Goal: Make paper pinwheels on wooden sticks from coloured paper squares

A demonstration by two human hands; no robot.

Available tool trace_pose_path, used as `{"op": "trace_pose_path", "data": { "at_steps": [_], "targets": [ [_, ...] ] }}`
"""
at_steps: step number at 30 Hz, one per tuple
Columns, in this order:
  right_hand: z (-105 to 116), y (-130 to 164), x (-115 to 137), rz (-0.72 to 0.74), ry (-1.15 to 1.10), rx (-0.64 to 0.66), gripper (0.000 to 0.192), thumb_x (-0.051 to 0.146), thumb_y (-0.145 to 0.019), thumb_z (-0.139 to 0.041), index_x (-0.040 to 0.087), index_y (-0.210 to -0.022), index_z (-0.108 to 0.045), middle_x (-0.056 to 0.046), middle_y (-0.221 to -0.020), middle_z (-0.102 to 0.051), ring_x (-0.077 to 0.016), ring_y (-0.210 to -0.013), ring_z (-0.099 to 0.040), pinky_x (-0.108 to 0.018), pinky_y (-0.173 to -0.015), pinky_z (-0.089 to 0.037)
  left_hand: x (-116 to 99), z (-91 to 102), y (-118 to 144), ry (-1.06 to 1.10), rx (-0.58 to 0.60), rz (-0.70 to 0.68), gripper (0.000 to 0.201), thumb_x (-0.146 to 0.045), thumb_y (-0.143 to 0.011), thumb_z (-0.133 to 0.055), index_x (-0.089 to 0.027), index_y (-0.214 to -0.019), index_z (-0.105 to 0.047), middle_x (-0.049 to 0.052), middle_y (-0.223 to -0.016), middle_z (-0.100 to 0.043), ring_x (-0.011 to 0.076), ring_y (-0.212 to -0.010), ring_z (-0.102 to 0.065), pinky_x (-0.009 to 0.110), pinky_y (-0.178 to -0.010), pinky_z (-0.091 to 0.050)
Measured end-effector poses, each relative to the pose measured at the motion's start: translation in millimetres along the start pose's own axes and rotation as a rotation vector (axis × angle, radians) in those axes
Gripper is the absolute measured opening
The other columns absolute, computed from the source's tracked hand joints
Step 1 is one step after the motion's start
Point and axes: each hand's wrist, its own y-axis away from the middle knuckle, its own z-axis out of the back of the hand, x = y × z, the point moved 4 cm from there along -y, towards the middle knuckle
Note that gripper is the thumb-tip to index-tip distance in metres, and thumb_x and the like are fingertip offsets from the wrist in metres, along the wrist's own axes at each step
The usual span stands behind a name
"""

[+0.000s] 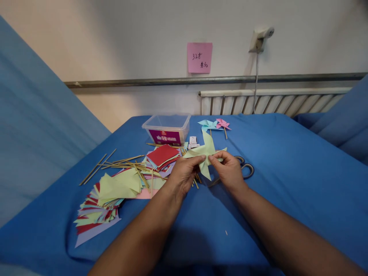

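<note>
A pale green paper pinwheel (209, 145) is held up over the table between both my hands. My left hand (185, 168) grips it from the left, the thumb pressed near its centre. From the other side my right hand (228, 168) pinches it, thumb and fingertips close to the middle. Whether a pin or stick is at the centre is hidden by my fingers. Partly behind my right hand lie scissors (247, 170) with dark handles. Two finished-looking pinwheels on sticks, one light blue (207, 125) and one pink (222, 124), rest farther back.
A clear plastic box (166, 122) with a purple label stands at the back. Small white boxes (193, 140) sit beside it. Wooden sticks (123, 163), red paper squares (162, 156) and a fanned stack of coloured paper (97, 214) spread over the blue cloth's left side.
</note>
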Motion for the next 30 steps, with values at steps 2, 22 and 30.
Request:
{"op": "trace_pose_path", "data": {
  "at_steps": [2, 22, 30],
  "targets": [
    [0.1, -0.5, 1.0, 0.026, 0.043, 0.011, 0.021, 0.038, -0.073, -0.066, 0.018, -0.069, -0.063, 0.001, -0.068, -0.059, -0.0121, -0.059, -0.050, -0.025, -0.056, -0.040, -0.3, -0.5, 0.2, -0.002, 0.004, -0.001, 0.025, -0.016, -0.058, -0.076, -0.015, -0.083, -0.072, 0.006, -0.072, -0.071, 0.0204, -0.073, -0.065, 0.030, -0.067, -0.049],
    [0.8, -1.2, -0.4, 0.039, 0.185, -0.009, 0.020, 0.036, -0.072, -0.064, 0.017, -0.067, -0.062, 0.000, -0.064, -0.059, -0.0137, -0.061, -0.052, -0.024, -0.058, -0.041, 2.5, 1.0, -2.6, 0.003, 0.004, -0.019, 0.027, -0.016, -0.057, -0.078, -0.013, -0.084, -0.072, 0.010, -0.079, -0.073, 0.0236, -0.074, -0.068, 0.033, -0.072, -0.051],
    [-1.1, 0.1, 1.6, 0.042, 0.182, -0.012, 0.022, 0.037, -0.072, -0.064, 0.016, -0.065, -0.060, 0.000, -0.064, -0.059, -0.0129, -0.060, -0.052, -0.025, -0.058, -0.040, 3.5, 1.8, -4.7, -0.054, -0.046, -0.097, 0.025, -0.013, -0.058, -0.075, -0.013, -0.083, -0.073, 0.010, -0.083, -0.073, 0.0210, -0.066, -0.066, 0.031, -0.063, -0.051]
  ]
}}
